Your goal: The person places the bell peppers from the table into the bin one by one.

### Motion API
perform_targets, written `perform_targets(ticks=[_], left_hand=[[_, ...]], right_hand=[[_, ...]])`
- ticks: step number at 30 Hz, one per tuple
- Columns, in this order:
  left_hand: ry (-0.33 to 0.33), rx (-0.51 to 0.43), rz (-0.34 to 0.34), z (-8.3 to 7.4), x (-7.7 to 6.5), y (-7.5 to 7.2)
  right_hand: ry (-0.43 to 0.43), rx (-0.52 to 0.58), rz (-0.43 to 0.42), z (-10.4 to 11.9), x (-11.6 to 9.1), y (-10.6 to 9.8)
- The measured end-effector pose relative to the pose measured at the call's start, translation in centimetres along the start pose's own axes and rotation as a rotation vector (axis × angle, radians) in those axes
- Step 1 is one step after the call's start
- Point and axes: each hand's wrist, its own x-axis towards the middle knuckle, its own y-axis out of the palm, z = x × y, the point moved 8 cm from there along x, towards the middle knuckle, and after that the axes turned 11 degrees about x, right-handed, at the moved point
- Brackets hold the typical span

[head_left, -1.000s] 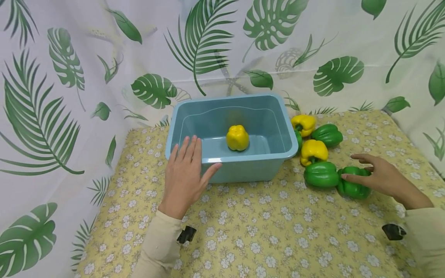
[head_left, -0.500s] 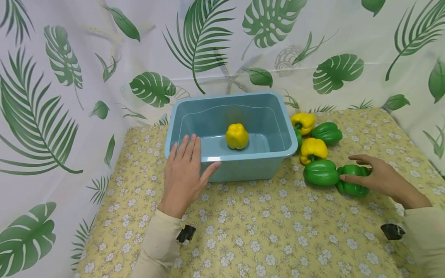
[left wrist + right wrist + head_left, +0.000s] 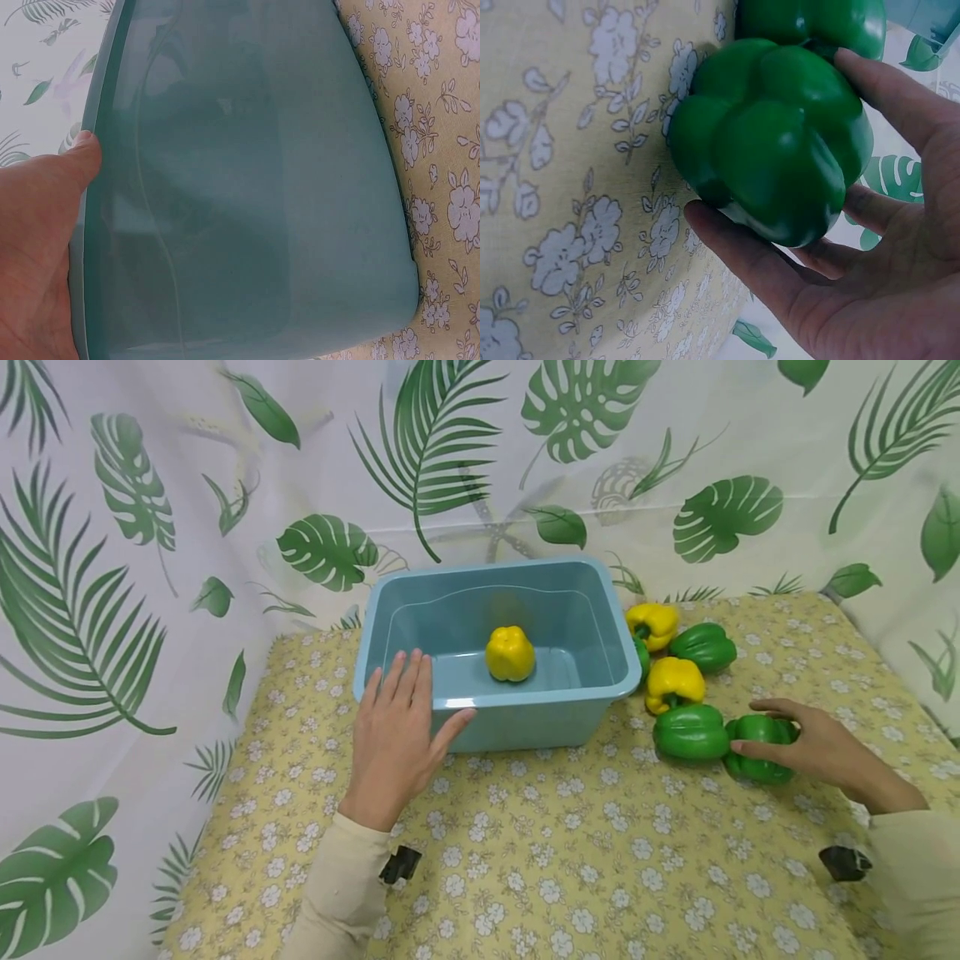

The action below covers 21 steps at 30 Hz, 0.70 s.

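My left hand [image 3: 390, 739] lies with straight fingers over the front rim of a light blue plastic bin [image 3: 540, 697], near its left corner. Inside the bin sits one yellow bell pepper [image 3: 510, 655]. Off to the right, my right hand [image 3: 821, 747] holds a green bell pepper [image 3: 772, 150] on the tablecloth, thumb on one side and fingers curled along the other. Another green bell pepper [image 3: 690, 732] lies right beside it, to the left. In the left wrist view, the thumb [image 3: 86, 154] is at the bin's rim and the outer wall fills most of the picture.
Two yellow bell peppers [image 3: 675, 683] and further green bell peppers [image 3: 703, 647] cluster along the bin's right side. A yellow floral cloth [image 3: 540, 843] covers the table. Leaf-printed white curtain [image 3: 315, 460] hangs behind and to the left.
My right thumb and fingers have drawn slightly closer around the green bell pepper. My left hand stays on the bin's rim, and the peppers lie as before.
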Motion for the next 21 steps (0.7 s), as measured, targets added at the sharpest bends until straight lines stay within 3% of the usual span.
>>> perform_targets(ticks=[21], left_hand=[[-0.004,-0.016,-0.007,-0.02,-0.05,0.04]], right_hand=[[-0.01,0.033,-0.003,-0.35,-0.29,0.27]])
